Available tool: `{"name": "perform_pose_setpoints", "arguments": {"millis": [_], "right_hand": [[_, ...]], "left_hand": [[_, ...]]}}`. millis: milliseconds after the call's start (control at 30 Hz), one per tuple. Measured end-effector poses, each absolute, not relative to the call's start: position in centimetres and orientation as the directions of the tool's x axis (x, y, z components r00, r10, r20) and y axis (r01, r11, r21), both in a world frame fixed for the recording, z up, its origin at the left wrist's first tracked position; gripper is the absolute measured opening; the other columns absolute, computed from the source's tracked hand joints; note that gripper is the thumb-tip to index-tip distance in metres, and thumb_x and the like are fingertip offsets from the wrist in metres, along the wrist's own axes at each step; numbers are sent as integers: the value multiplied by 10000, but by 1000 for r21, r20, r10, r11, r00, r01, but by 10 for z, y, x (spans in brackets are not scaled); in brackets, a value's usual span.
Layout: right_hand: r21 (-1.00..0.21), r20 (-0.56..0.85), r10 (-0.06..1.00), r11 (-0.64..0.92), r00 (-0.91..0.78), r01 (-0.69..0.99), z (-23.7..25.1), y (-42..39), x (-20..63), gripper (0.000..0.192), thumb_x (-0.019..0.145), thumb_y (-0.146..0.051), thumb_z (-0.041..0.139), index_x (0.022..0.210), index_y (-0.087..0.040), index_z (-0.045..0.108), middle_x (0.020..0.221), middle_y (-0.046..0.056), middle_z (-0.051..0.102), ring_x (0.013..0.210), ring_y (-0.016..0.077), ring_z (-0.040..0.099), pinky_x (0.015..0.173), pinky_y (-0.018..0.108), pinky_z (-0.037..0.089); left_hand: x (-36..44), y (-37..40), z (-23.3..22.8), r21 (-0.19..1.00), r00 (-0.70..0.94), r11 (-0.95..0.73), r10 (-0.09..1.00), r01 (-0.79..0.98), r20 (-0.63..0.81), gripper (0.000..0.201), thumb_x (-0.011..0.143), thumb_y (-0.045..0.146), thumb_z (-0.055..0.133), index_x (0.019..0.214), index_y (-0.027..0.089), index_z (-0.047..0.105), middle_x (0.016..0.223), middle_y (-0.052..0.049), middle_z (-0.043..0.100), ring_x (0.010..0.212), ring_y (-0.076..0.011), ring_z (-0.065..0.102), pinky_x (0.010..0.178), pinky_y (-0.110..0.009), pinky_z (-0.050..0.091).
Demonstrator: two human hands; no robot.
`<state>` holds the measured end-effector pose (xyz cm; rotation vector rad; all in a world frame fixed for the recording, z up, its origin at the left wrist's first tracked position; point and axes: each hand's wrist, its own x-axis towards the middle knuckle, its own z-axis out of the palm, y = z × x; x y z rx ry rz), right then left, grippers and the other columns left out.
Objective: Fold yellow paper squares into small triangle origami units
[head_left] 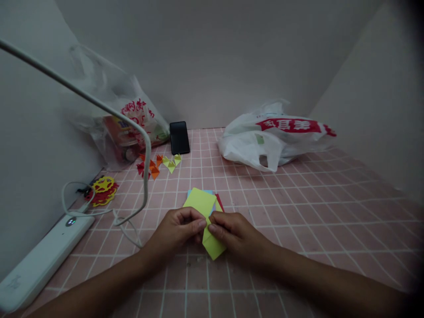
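Head camera shows a yellow-green paper square (212,245) at lower centre of the frame, pinched from both sides. Left hand (177,229) and right hand (232,232) are each closed on its upper edge, fingertips almost meeting. To fold well, I think the edges should be matched before the crease is pressed flat. Just behind lies a stack of coloured paper sheets (200,199) on the pink grid mat (298,212). Farther, small folded paper pieces (159,164), a black phone (179,137), and a white plastic bag (271,139).

Both hands (207,232) pinch a folded yellow-green paper (212,245) above a pink grid mat (298,207).
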<state>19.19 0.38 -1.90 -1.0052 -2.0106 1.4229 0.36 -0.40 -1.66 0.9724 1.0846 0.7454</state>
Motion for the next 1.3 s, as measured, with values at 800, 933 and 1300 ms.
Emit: {"name": "perform_pose_setpoints", "arguments": {"millis": [800,933,1300], "right_hand": [[-987,-113,810,-24,-575,159,-18,4,189,223,853,-326,526,708,-156,527,658,-5,487,597,118,431,547,250,328],[-992,-122,858,-87,-499,93,-20,3,189,228,846,-346,539,709,-167,509,670,-5,488,607,120,435,546,248,332],[-985,-140,851,-173,-506,-17,-21,4,187,270,780,-373,649,695,-178,482,646,-34,445,575,100,383,520,235,292]], "left_hand": [[5,-5,-10,941,273,335,902,46,-334,230,770,345,672,707,163,547,527,60,529,490,-73,449,509,-191,347],[4,-5,-12,926,325,369,868,84,-376,244,797,388,654,758,158,583,565,44,549,511,-87,479,516,-202,356],[6,-9,-4,942,348,113,910,314,-226,238,803,319,612,645,158,536,593,37,495,559,-96,413,529,-213,314]]}}
